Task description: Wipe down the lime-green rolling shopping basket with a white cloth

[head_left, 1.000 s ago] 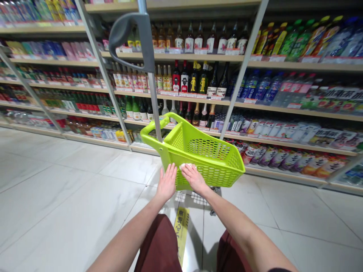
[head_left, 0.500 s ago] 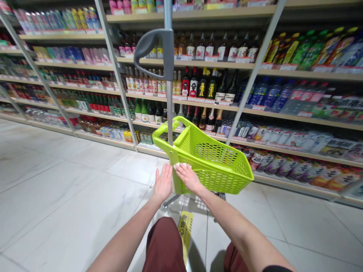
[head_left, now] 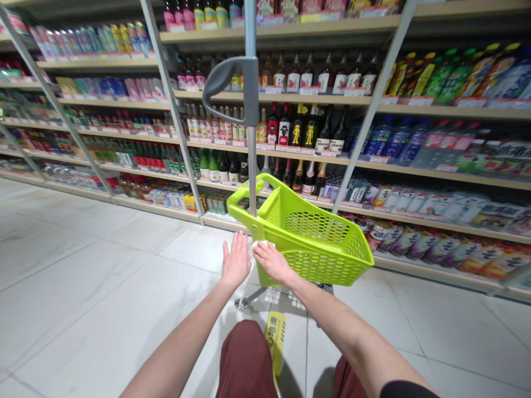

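Note:
A lime-green shopping cart (head_left: 319, 235) with perforated basket sides stands in front of me. My right hand (head_left: 271, 261) lies over a white tissue or cloth (head_left: 251, 249), pressing it against the cart's side below the handle end; most of it is hidden under the fingers. Just left of it, my left hand (head_left: 236, 260) is held up with fingers stretched, close to the cart's rear edge. Whether it touches the cart I cannot tell. A metal pole (head_left: 251, 166) with a grey loop grip (head_left: 249, 91) rises from the cart's rear.
Shelves (head_left: 274, 146) of bottles and packaged drinks run along the back behind the cart. Below the basket is a caster leg (head_left: 251, 298). A yellow floor sticker (head_left: 276, 337) lies on the pale tiles between my knees.
The view has shifted slightly, so the cart and shelves sit a little lower and to the right. My left hand has drawn a little away from the cart; the right stays on its side.

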Tool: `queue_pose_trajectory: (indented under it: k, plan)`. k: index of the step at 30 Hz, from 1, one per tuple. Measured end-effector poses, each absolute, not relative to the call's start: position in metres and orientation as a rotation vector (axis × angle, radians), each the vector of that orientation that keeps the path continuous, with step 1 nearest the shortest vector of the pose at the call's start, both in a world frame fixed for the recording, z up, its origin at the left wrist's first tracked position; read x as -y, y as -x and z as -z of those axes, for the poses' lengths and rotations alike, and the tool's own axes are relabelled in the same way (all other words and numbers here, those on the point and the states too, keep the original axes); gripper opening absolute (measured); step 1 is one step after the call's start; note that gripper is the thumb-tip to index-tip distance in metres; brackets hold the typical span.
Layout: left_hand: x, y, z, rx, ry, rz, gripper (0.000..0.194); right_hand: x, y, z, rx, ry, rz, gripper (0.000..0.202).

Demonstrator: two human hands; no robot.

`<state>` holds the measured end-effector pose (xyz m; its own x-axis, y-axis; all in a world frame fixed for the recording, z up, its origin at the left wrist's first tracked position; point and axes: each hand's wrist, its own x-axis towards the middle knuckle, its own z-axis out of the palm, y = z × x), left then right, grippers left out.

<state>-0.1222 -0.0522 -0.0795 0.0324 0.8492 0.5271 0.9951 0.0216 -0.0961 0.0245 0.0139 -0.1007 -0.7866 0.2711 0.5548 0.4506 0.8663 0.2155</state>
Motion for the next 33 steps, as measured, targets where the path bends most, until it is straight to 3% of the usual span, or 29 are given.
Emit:
queue_pose_trajectory:
  k: [9, 18, 27, 33]
  plan:
    - [0.028, 0.073, 0.034, 1.653, 2.029, 0.466, 0.066, -0.027, -0.058, 0.049, 2.148, 0.992, 0.324, 0.040]
    - [0.015, 0.056, 0.036, 1.669, 2.063, 0.416, 0.060, -0.027, -0.197, 0.095, 2.018, 1.314, 0.313, 0.032]
    - [0.009, 0.022, 0.043, 1.621, 2.112, 0.438, 0.044, -0.003, -0.164, 0.102, 2.053, 1.218, 0.311, 0.039]
    - [0.008, 0.028, 0.044, 1.624, 2.089, 0.490, 0.039, 0.000, -0.228, 0.120, 1.990, 1.246, 0.363, 0.045]
